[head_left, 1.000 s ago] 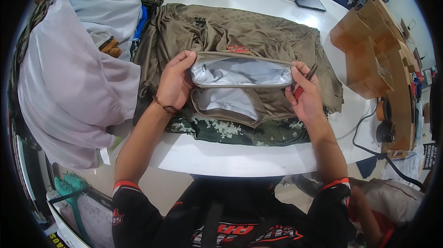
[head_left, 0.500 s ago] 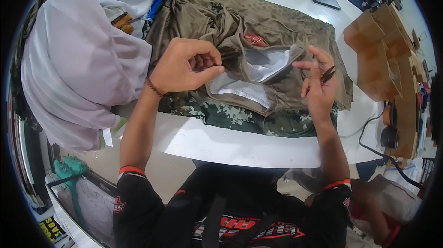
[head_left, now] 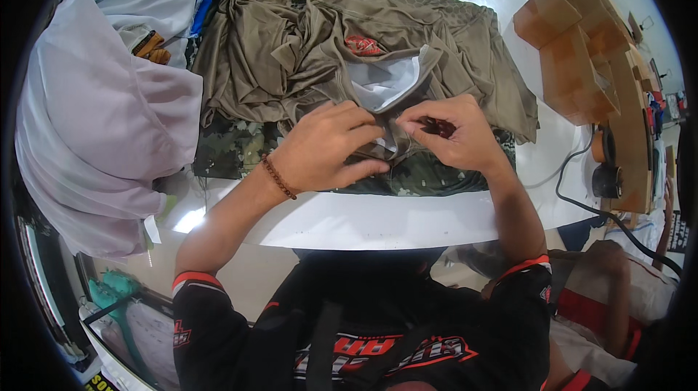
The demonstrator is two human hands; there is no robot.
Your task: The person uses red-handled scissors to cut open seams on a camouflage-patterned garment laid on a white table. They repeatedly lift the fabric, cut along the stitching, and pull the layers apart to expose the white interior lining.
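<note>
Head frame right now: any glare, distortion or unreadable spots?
Head view: bright glare patch on the glossy white tabletop, beside the left forearm. Head view: fisheye bows the tabletop's near edge, and the corners fall to black. Head view: the small dark object in the right hand sits in shadow, mostly covered; its shape can't be made out.

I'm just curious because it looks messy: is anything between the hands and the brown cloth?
Nothing visible blocks them. The left hand and right hand are right at the brown cloth. The camouflage cloth lies underneath, and a small dark tool sits within the right hand's curled fingers.
</note>
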